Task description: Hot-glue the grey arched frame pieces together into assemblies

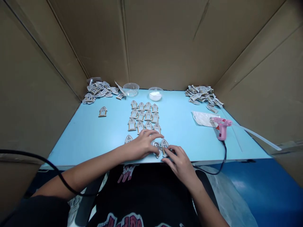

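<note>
Small arch-shaped pieces, pale with gold-brown edges, lie in rows (140,116) on the light blue table. My left hand (142,145) curves over the front of these rows, its thumb and fingers around one arch-shaped piece (156,149) near the table edge. Its index finger reaches toward the top of a neighbouring arch-shaped piece (164,145). That second piece is between the thumb and fingers of my right hand (178,162). Left of my left wrist lies another arch piece (128,138), partly covered by the arm.
Piles of arch pieces lie at the back left (101,89) and back right (201,93). Two clear tubs (131,90) stand at the back, one holding white material (155,94). A pink glue gun (222,126) rests on the right, its cord hanging over the edge. Cardboard walls (161,44) enclose the table.
</note>
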The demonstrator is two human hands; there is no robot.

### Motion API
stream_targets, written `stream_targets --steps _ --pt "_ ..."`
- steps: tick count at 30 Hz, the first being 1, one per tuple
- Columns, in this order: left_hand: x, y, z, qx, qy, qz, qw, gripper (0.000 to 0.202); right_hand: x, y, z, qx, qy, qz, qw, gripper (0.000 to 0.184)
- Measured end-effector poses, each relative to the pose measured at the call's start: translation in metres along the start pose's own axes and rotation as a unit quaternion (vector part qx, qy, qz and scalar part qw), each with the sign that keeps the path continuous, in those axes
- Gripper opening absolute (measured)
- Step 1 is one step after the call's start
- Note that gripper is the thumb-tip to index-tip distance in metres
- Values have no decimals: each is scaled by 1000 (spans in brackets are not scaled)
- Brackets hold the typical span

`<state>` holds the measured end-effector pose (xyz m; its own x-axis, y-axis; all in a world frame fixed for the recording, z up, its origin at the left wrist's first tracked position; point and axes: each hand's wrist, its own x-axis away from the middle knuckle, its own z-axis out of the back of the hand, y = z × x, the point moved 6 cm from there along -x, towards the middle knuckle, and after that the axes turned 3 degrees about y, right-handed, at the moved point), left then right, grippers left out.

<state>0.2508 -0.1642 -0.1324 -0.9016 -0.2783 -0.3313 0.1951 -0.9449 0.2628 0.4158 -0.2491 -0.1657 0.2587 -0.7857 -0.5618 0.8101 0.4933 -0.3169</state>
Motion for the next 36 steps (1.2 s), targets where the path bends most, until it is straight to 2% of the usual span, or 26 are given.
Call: stream_targets --steps 4,9,13,21,24,27,29,31,33,34,36 --pt "3 -19 2 14 -58 79 995 31 -4 -5 0 -12 6 11 1000 30" --pt "10 -24 8 36 -102 116 987 47 -7 -13 0 -53 32 25 998 22" --pt "11 -26 8 33 -103 127 986 52 -8 -18 1 -62 31 34 997 20" --pt "9 -28 -3 44 -101 92 990 40 -8 -16 1 -55 28 29 998 23" --pt "9 -33 5 37 -89 72 993 32 -14 -18 -1 -45 18 33 998 20" --pt "9 -45 23 38 -55 81 995 29 -22 -19 0 -34 -2 48 998 17" --pt "10 -51 32 32 -34 97 994 33 -31 -18 4 -28 -18 64 997 16" --pt "12 -50 32 14 -35 99 994 53 -48 -14 12 -23 -23 80 996 18" --pt "15 -40 22 -12 -59 77 995 82 -76 -7 22 -20 -3 95 995 17" --pt "15 -33 15 -27 -74 59 995 91 -95 -1 26 -25 12 100 995 17" --pt "15 -19 0 -55 -88 31 994 87 -141 18 25 -21 6 79 997 20"
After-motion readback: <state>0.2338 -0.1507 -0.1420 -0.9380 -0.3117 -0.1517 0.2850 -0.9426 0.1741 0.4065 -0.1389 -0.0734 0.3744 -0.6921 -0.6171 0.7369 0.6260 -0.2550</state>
